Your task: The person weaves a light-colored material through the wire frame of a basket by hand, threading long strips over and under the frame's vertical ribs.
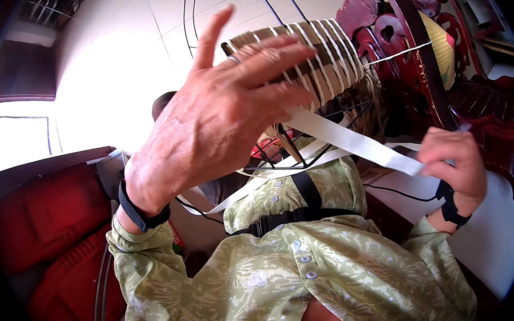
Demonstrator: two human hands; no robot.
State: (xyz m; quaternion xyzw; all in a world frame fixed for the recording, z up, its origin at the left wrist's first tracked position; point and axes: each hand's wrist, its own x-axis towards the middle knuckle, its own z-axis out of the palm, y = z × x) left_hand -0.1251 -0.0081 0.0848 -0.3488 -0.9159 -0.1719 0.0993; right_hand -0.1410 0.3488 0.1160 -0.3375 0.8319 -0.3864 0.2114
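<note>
My left hand (226,106) reaches across the near side of a woven piece, its thumb raised and its fingers stretched out. The woven piece (336,53) has tan and dark brown bands crossed by several white cords, on a black wire frame (295,158). From beneath my left fingers a flat white strip (351,142) slants down to my right hand (457,161). That hand is closed on the strip's right part, pinching it between thumb and fingers. More white strip (253,187) loops across my lap, below the frame. My left fingers hide part of the woven piece.
A carved dark red wooden chair (415,36) stands at the right, with a thin white cord (395,55) stretched toward it from the woven piece. Red cushions (40,217) lie at the left. Black cables (399,193) run to both wrists. Pale floor tiles (122,27) extend beyond.
</note>
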